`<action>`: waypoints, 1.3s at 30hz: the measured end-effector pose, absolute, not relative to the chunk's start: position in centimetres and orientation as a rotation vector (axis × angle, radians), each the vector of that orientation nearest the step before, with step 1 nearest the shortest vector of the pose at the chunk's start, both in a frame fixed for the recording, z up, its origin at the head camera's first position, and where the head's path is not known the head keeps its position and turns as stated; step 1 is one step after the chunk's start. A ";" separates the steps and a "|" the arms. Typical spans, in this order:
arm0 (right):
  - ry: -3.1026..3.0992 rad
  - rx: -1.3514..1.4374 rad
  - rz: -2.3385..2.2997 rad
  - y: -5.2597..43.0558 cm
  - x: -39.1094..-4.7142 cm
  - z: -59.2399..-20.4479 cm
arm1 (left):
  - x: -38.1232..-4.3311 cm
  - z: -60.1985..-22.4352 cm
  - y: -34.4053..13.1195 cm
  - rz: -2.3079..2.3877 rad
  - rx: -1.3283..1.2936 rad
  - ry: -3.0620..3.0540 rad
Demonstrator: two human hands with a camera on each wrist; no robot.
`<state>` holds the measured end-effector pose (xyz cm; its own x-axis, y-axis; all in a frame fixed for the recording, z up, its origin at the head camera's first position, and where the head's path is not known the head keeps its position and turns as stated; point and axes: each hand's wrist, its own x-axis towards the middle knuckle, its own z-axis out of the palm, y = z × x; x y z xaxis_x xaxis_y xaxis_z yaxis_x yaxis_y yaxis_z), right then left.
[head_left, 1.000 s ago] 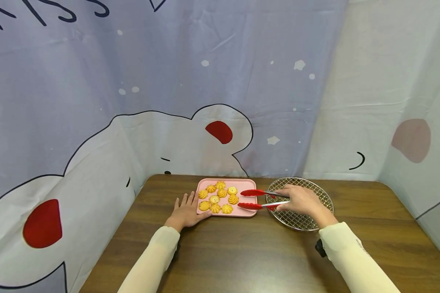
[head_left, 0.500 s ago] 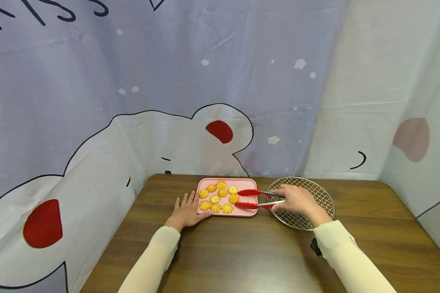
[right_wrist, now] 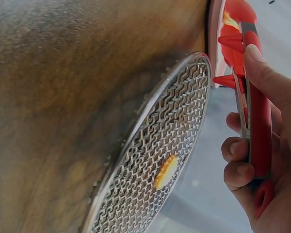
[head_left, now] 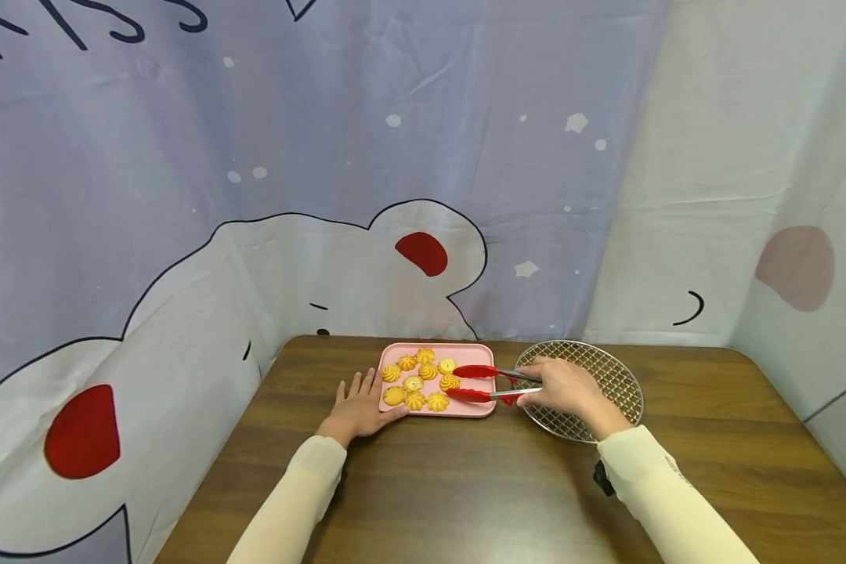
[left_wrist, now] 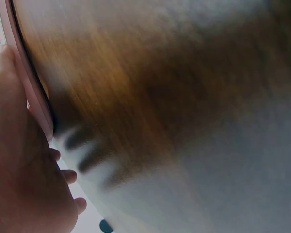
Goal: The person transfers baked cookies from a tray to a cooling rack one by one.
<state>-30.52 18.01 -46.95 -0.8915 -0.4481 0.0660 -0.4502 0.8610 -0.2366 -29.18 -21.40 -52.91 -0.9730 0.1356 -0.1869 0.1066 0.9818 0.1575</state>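
A pink tray (head_left: 475,407) bears several golden piped cookies (head_left: 427,371). My left hand (head_left: 358,413) lies with spread fingers against the tray's left end, its thumb along the near rim. In the left wrist view the thumb (left_wrist: 4,60) touches the tray's side. With my right hand (head_left: 567,390) I grip red-tipped metal tongs (head_left: 505,394). Their two red tips are apart over the tray's right half, right at the swirled cookie (head_left: 449,382) on that side. Nothing shows clamped between the tips.
A round wire rack (head_left: 616,384) stands right of the tray, partly under my right hand. On its mesh lies one cookie (right_wrist: 166,172), seen in the right wrist view. A printed curtain (head_left: 522,196) hangs behind the wooden table (head_left: 458,486).
My right hand has moved left with the tongs, and their tips reach further over the tray to the right-hand cookies. The left hand has stayed in place.
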 end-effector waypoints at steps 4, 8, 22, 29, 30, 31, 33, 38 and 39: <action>-3.020 0.702 0.390 17.9 -30.2 -47.1 | -29.5 -53.3 -21.5 0.220 0.179 2.927; -3.040 0.664 0.407 17.6 -29.9 -47.3 | -29.9 -53.9 -21.7 0.212 0.180 2.928; -2.977 0.664 0.397 17.8 -29.3 -47.6 | -29.1 -52.7 -21.3 0.227 0.175 2.915; -2.975 0.603 0.433 18.6 -28.8 -47.3 | -29.2 -52.8 -21.4 0.213 0.171 2.902; -2.974 0.597 0.438 18.7 -28.7 -47.2 | -29.2 -52.9 -21.4 0.219 0.171 2.903; -2.973 0.590 0.441 18.9 -28.7 -47.2 | -29.2 -52.9 -21.4 0.221 0.171 2.904; -2.971 0.575 0.453 19.2 -28.6 -47.0 | -29.2 -52.8 -21.4 0.225 0.169 2.903; -2.983 0.541 0.466 20.0 -28.1 -46.5 | -29.2 -52.9 -21.4 0.253 0.176 2.911; -2.983 0.535 0.461 20.1 -28.1 -46.5 | -29.2 -52.9 -21.5 0.254 0.180 2.914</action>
<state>-28.07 20.14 -46.47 -0.9362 -0.3280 0.1262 -0.3508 0.8939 -0.2789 -29.23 -21.46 -52.93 -0.9703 0.1391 -0.1981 0.1027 0.9776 0.1837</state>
